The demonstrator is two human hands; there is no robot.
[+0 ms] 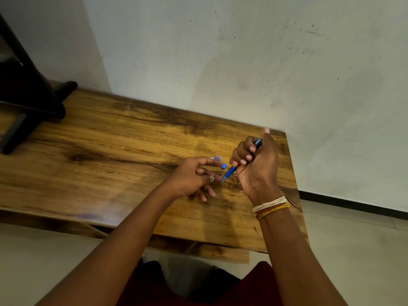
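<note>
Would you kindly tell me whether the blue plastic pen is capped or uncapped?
Uncapped: the blue plastic pen shows a bare tip at the left hand, while the right hand grips its barrel.

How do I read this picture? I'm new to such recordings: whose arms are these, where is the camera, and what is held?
There is no machine here, only a person's two bare arms, filmed by one camera worn on their head and looking down. The right hand grips a blue pen, tip pointing down. The left hand has its fingertips at that tip; whether they pinch it is unclear. On the wooden table, by the left forefinger, lie a small blue piece and a clear piece.
</note>
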